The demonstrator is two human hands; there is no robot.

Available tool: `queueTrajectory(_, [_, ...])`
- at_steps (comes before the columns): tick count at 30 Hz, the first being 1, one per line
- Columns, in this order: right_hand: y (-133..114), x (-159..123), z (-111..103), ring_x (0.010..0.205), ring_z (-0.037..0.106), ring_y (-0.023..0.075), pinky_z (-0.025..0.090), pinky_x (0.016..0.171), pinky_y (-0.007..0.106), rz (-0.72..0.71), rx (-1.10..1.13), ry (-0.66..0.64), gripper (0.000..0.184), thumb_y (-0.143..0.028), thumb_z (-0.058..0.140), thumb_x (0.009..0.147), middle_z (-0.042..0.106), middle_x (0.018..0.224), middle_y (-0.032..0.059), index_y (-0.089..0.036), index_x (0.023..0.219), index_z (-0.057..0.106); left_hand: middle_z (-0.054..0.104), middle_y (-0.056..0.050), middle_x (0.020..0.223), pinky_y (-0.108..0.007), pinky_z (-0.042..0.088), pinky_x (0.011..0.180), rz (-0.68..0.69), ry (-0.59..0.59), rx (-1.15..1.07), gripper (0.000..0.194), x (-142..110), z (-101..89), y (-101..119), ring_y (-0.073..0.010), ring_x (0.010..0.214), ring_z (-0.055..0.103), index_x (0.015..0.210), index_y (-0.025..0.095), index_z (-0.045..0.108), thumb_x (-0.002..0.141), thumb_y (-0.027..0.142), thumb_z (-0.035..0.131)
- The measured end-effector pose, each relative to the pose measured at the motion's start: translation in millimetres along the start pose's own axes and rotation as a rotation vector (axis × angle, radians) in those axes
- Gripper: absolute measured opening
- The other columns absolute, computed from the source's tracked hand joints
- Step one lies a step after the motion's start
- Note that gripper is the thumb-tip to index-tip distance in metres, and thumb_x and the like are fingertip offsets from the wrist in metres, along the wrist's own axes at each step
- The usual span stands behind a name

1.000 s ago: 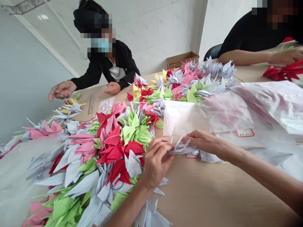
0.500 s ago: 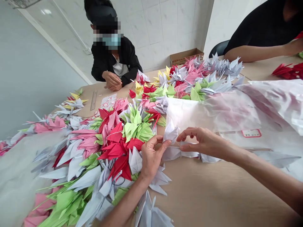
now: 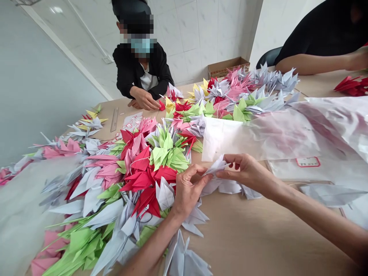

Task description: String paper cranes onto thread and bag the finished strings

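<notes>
- Closer together than in the earlier frame: left hand (image 3: 188, 189) and right hand (image 3: 244, 172), both above the bench (image 3: 244, 237).
- Right hand: thumb and fingers pinching a pale paper crane (image 3: 215, 166) near its folded body.
- Left hand: fingers curled just beside the same crane; firm hold or only light touch, not possible to tell.
- Place of the crane: just above a strand of pale cranes (image 3: 227, 187), at the edge of a large heap of red, pink and green paper cranes (image 3: 143, 172).
- Handling, as a judgement: probably very light and soft, easy to crush; wing tips likely to bend, so a gentle hold at the thicker middle seems safer.
- Beside the right hand: a translucent plastic bag (image 3: 258, 134) with a small red-edged label (image 3: 308, 161).
- On the bench, farther away: a metal ruler (image 3: 114, 119), on light wood surface.
- Around the room: white tiled wall (image 3: 186, 30), a cardboard box (image 3: 228, 67), and a seated co-worker (image 3: 140, 69) across the bench.
</notes>
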State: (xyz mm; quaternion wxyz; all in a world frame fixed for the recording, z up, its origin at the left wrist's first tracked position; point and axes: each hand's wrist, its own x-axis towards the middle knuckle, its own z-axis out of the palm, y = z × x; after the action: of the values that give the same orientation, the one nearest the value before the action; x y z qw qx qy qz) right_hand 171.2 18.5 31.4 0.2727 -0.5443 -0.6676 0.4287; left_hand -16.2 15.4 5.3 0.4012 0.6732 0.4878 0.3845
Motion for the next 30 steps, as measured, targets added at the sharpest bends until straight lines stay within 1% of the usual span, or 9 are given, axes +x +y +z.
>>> queueTrajectory(4, [2,0,0,0.06,0.04,0.0091,0.029,0.058,0.022,-0.105,-0.017,0.072,0.017,-0.034,0.064,0.075,0.053,0.059,-0.0051,-0.02,0.065,0.066,0.065,0.001,0.076,-0.021,0.044,0.073,0.114,0.022,0.063,0.008,-1,1.4,2,-0.0129,0.077,0.06,0.073,0.018,0.063,0.078,0.024,0.065])
queueTrajectory(7, [2,-1,-2,0.061,0.043,0.0098,0.029,0.059,0.023,-0.129,-0.05,0.109,0.016,-0.032,0.066,0.074,0.056,0.059,-0.0044,-0.02,0.064,0.068,0.066,-0.001,0.083,-0.023,0.045,0.077,0.194,0.031,0.104,0.008,-2,2.9,3,-0.0137,0.082,0.061,0.08,0.017,0.064,0.076,0.023,0.067])
queueTrajectory(10, [2,-1,-1,0.062,0.045,0.0104,0.031,0.06,0.023,-0.134,-0.064,0.093,0.013,-0.031,0.066,0.074,0.057,0.059,-0.0042,-0.021,0.066,0.069,0.066,-0.002,0.087,-0.023,0.046,0.078,0.275,0.045,0.137,0.01,-3,3.4,3,-0.0134,0.084,0.061,0.085,0.017,0.063,0.078,0.024,0.066])
queueTrajectory(17, [1,-3,6,0.069,0.054,0.0132,0.036,0.06,0.023,-0.123,-0.126,0.064,0.013,-0.027,0.064,0.075,0.062,0.065,-0.0016,-0.02,0.067,0.07,0.064,-0.001,0.075,-0.024,0.044,0.075,0.434,0.117,0.306,0.009,-5,3.3,3,-0.013,0.078,0.059,0.075,0.019,0.06,0.084,0.019,0.057])
queueTrajectory(20, [0,-3,5,0.07,0.054,0.014,0.037,0.06,0.023,-0.125,-0.125,0.085,0.014,-0.028,0.064,0.075,0.061,0.063,-0.0011,-0.02,0.064,0.069,0.065,-0.001,0.08,-0.024,0.044,0.076,0.373,0.08,0.265,0.003,-5,4.4,2,-0.0135,0.08,0.06,0.08,0.019,0.059,0.083,0.021,0.058])
queueTrajectory(22, [1,-1,2,0.067,0.053,0.0136,0.037,0.061,0.023,-0.134,-0.126,0.096,0.016,-0.03,0.063,0.076,0.06,0.061,-0.0016,-0.021,0.065,0.069,0.066,-0.001,0.088,-0.022,0.045,0.076,0.275,0.011,0.206,0.014,-5,5.3,2,-0.0136,0.083,0.06,0.092,0.019,0.058,0.079,0.024,0.063])
queueTrajectory(25, [2,0,-8,0.067,0.052,0.0132,0.037,0.062,0.024,-0.123,-0.207,0.081,0.014,-0.035,0.063,0.077,0.064,0.073,-0.0015,-0.024,0.082,0.07,0.067,0.001,0.088,-0.019,0.045,0.072,0.142,-0.046,0.169,0.018,-5,6.1,3,-0.0117,0.077,0.061,0.095,0.019,0.058,0.079,0.027,0.062])
queueTrajectory(28, [3,0,-16,0.081,0.055,0.018,0.039,0.066,0.026,-0.09,-0.359,-0.033,0.041,-0.039,0.069,0.07,0.065,0.095,0.0025,-0.024,0.107,0.062,0.064,0.003,0.075,-0.017,0.044,0.064,0.069,0.032,0.173,0.011,-4,6.1,4,-0.0094,0.066,0.058,0.084,0.018,0.058,0.081,0.028,0.059])
queueTrajectory(30, [5,-2,-17,0.093,0.052,0.0227,0.04,0.072,0.029,-0.076,-0.468,-0.131,0.048,-0.039,0.073,0.064,0.063,0.098,0.005,-0.023,0.108,0.061,0.063,0.003,0.071,-0.016,0.043,0.061,0.043,0.093,0.174,0.013,-3,5.7,4,-0.0091,0.063,0.057,0.081,0.017,0.056,0.079,0.03,0.06])
